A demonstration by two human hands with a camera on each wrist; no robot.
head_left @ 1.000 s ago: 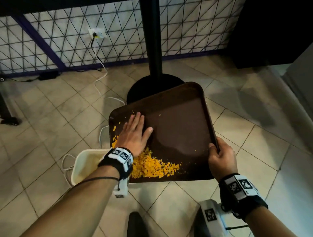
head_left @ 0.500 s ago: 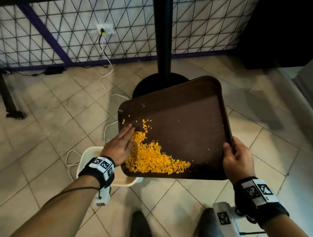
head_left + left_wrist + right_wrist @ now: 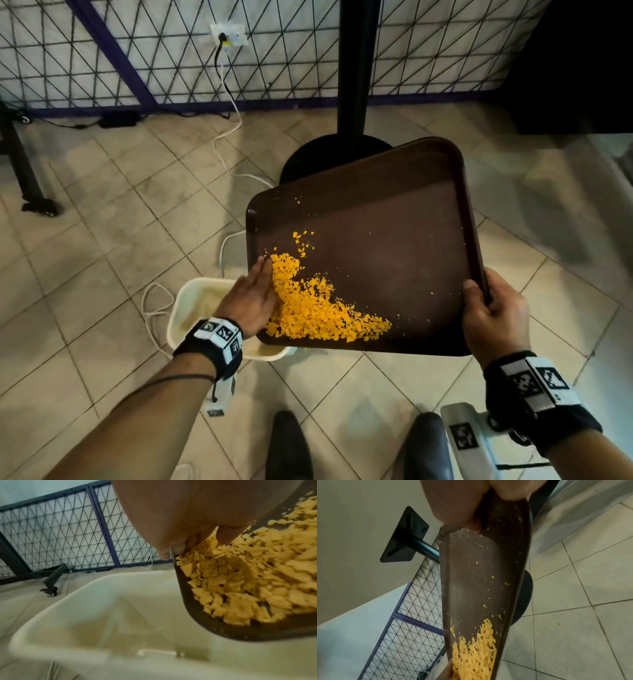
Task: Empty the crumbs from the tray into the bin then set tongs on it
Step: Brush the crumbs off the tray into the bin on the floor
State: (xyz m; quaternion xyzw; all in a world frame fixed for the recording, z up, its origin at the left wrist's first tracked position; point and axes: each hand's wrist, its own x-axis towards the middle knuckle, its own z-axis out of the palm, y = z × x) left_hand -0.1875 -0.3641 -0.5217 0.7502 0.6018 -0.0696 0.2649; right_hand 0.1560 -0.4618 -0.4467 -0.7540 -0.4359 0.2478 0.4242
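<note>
Brown plastic tray (image 3: 394, 240), tilted low at its near-left corner, hangs over a cream bin (image 3: 191, 305) on the tiled floor (image 3: 85, 274). Right hand (image 3: 493, 315) is clamped on the tray's right rim. Left hand (image 3: 251, 301), fingers straight and together, presses against the heap of orange crumbs (image 3: 315, 315) piled in that low corner above the bin.

the left hand (image 3: 251, 301) has swept the crumbs (image 3: 315, 308) (orange flakes) toward the tray's (image 3: 394, 246) lower-left corner.
</note>
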